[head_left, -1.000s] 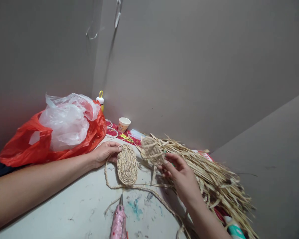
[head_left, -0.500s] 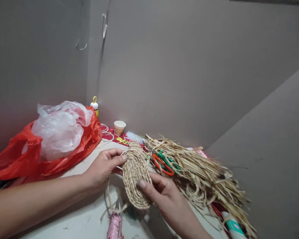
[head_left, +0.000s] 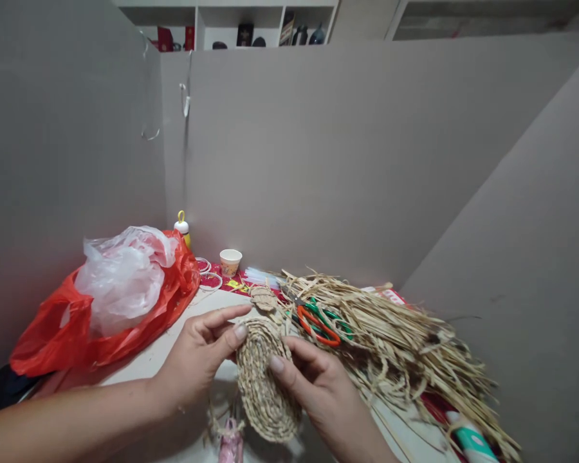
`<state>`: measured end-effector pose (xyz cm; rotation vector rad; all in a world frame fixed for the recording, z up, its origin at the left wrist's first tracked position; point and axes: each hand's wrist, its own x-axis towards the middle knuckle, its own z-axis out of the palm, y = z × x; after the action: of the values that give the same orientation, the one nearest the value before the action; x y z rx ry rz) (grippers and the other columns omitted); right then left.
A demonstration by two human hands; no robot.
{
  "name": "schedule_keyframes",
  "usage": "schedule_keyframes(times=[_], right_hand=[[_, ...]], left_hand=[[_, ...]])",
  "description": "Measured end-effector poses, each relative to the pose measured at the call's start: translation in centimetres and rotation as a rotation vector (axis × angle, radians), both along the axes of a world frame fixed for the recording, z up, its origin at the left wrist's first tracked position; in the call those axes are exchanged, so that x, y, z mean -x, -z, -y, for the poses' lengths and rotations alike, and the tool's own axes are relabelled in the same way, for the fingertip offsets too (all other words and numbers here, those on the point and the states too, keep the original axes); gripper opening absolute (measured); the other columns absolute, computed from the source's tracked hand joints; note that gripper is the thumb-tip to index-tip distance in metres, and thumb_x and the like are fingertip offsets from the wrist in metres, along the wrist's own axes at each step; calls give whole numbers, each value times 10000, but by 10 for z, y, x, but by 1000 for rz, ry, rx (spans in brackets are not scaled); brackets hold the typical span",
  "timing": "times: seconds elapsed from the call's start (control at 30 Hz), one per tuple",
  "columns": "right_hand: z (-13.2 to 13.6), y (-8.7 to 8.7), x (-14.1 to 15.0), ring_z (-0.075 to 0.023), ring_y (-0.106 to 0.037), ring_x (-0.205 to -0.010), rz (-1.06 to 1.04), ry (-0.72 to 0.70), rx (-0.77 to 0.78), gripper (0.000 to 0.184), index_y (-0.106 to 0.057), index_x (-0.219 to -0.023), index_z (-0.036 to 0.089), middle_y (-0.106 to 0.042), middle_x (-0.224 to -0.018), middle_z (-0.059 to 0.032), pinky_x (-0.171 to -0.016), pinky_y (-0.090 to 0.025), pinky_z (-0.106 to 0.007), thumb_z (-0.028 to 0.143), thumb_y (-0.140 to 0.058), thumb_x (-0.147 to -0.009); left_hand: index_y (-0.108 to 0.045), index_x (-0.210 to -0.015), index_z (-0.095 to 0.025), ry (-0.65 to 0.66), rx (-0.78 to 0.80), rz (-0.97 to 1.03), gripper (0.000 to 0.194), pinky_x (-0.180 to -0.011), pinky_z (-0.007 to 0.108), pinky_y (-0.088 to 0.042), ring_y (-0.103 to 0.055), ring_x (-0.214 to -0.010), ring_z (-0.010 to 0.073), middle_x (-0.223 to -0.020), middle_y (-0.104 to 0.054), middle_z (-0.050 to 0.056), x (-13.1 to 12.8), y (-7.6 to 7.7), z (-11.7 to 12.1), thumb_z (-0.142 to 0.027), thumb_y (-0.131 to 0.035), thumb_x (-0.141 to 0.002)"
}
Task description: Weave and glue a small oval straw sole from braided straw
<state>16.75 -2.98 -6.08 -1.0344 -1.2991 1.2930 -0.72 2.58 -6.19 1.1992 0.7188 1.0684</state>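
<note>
Between my two hands is an oval coil of braided straw (head_left: 266, 386), tilted above the table. My left hand (head_left: 197, 354) pinches its upper left edge, thumb on the front. On the right edge my right hand (head_left: 318, 386) grips it, thumb across the face and fingers behind. A loose tail of straw braid (head_left: 217, 418) hangs at the lower left, by a pink glue gun (head_left: 230, 442) partly hidden below the coil. Beyond the coil lies a small woven straw piece (head_left: 263, 298). Scissors with orange and green handles (head_left: 321, 325) rest to its right.
A heap of dry straw strips (head_left: 405, 341) covers the table's right side. At left sits a red plastic bag (head_left: 53, 328) with a clear bag (head_left: 125, 283) on it. A paper cup (head_left: 230, 262) and translucent glue sticks (head_left: 260, 277) stand near the grey partition (head_left: 318, 161).
My right hand has let go of the small woven piece, which now lies behind, and has taken hold of the oval coil. The coil is lifted nearer. My view has tilted up.
</note>
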Motion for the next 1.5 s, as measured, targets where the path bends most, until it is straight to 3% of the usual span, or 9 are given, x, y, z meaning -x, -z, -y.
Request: schedule_keyframes(times=[0.3,0.43,0.6,0.77,0.83,1.0,1.17,1.33,1.5], right_hand=[[2,4,9,-123,-548,-621,-67,50,27,167,-718,-780,177,-649,-685,25,-595,-443,-219,315,-788,-716],[4,5,6,-153,-591,-667,-108,55,27,167,-711,-779,180,-665,-690,14,-658,-473,-262,321,-781,-723],[-5,0,0,-201,-668,-739,-404,251,94,197,-701,-806,191,-740,-787,-18,-734,-512,-321,344,-781,-711],[-12,-4,-4,-225,-695,-802,-670,361,176,188,-697,-813,184,-763,-775,-23,-748,-530,-321,232,-786,-654],[-9,-5,-1,-237,-701,-807,-683,301,221,173,-697,-818,179,-765,-780,-33,-733,-538,-334,213,-765,-663],[4,-4,12,-195,-705,-725,-671,89,295,157,-696,-836,176,-755,-753,-21,-682,-546,-295,204,-753,-691],[6,-7,8,-159,-677,-636,-554,-75,294,190,-682,-903,162,-726,-766,-38,-545,-540,-245,296,-707,-770],[-1,-10,-8,-144,-635,-547,-117,-42,235,349,-637,-774,161,-650,-652,-15,-465,-476,-218,501,-582,-822],[12,-8,-5,-139,-553,-539,698,-143,-46,100,-635,-664,192,-617,-581,10,-484,-360,-216,250,-615,-743]], left_hand=[[-790,-894,-246,-51,-127,-140,177,-652,272,-519,-608,-658,158,-721,-727,25,2,-5,9,-325,-728,-748],[-761,-985,-258,-142,-265,-274,211,-861,318,-512,-650,-943,219,-1002,-746,49,8,-10,4,-297,-695,-788],[-626,-1163,-361,-349,-708,-364,385,-969,339,-465,-596,-1083,211,-1155,-672,11,24,-16,11,-154,-628,-839],[-434,-1398,-376,-200,-1419,-560,814,-993,366,-458,-587,-1149,235,-1315,-609,51,31,-8,10,41,-618,-724],[-398,-1425,-357,-172,-1543,-632,816,-1074,430,-385,-462,-1308,269,-1455,-479,61,30,-3,-1,40,-587,-737],[-462,-1382,-349,158,-1438,-793,678,-1126,473,-294,-350,-1387,285,-1465,-445,59,26,-2,-19,-104,-653,-780],[-627,-1241,-324,351,-1112,-557,525,-1082,435,-364,-526,-1256,290,-1317,-607,85,22,-12,-10,-134,-708,-758],[-754,-980,-208,46,-348,-208,198,-828,350,-542,-699,-883,231,-967,-765,87,18,-22,-8,-299,-625,-861],[-715,-759,-115,-100,164,79,188,-582,227,-521,-653,-611,156,-706,-733,67,15,-27,-26,-299,-745,-738]])
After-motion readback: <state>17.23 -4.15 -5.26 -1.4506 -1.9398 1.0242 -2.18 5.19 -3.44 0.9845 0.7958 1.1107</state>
